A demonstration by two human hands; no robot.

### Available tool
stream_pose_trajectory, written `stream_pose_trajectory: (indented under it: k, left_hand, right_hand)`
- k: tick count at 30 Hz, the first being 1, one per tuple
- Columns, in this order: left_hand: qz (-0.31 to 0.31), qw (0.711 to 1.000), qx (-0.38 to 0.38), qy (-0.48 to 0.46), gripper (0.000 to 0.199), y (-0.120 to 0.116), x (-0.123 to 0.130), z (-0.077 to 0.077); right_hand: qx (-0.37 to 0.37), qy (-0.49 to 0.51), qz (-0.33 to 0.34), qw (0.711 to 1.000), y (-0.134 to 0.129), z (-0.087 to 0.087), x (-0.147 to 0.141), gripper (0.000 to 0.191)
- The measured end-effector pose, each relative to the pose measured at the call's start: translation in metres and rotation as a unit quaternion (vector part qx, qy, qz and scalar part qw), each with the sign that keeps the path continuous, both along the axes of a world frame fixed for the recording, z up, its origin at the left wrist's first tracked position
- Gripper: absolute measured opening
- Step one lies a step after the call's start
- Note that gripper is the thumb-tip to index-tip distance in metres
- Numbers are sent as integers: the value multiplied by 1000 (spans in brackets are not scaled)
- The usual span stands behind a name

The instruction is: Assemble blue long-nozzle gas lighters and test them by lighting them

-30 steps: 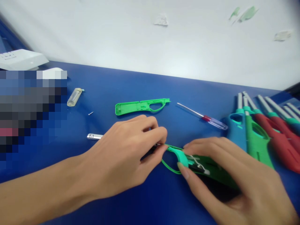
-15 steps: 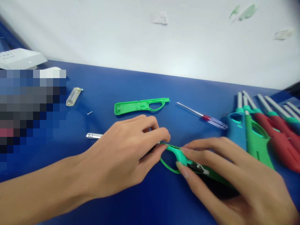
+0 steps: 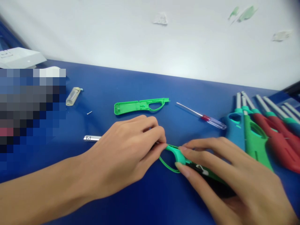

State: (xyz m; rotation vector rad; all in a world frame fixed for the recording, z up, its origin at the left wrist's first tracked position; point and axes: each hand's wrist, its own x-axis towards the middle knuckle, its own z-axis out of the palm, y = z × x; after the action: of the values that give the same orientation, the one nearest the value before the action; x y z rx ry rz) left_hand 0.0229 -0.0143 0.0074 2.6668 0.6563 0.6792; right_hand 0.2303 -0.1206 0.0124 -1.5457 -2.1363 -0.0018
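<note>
Low in the middle lies an opened green gas lighter [image 3: 179,155], its trigger and black inner parts exposed. My left hand [image 3: 131,150] pinches it at the neck with thumb and forefinger; beneath that hand a silver metal tube [image 3: 92,138] sticks out to the left. My right hand [image 3: 234,172] grips the lighter's body, its thumb and fingertips on either side of the trigger. The handle end is mostly hidden under the right palm. Beyond my hands rests the loose green half shell [image 3: 130,107], hollow side up.
A screwdriver [image 3: 209,121] with a clear handle lies behind my right hand. Several assembled lighters [image 3: 278,134] are lined up at the right. A clear fuel tank [image 3: 73,96] and a small screw [image 3: 89,112] lie at the left, near a white box [image 3: 22,57].
My left thumb and forefinger have closed a little tighter at the lighter's neck, and the metal tube has shifted slightly left. The right hand stays nearly in place.
</note>
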Motion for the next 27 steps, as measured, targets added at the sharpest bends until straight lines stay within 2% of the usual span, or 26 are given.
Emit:
stream_pose_trajectory:
  k: [12, 21, 27]
  left_hand:
    - [0, 1000, 20, 1, 17, 0, 0, -3]
    - [-7, 1000, 18, -8, 17, -1, -2, -3]
    - [-54, 998, 30, -34, 19, -3, -2, 0]
  right_hand:
    - [-5, -49, 9, 999, -2, -2, 3, 12]
    - [-11, -38, 16, 999, -2, -3, 7, 11]
    - [-19, -29, 1, 999, -2, -3, 4, 9]
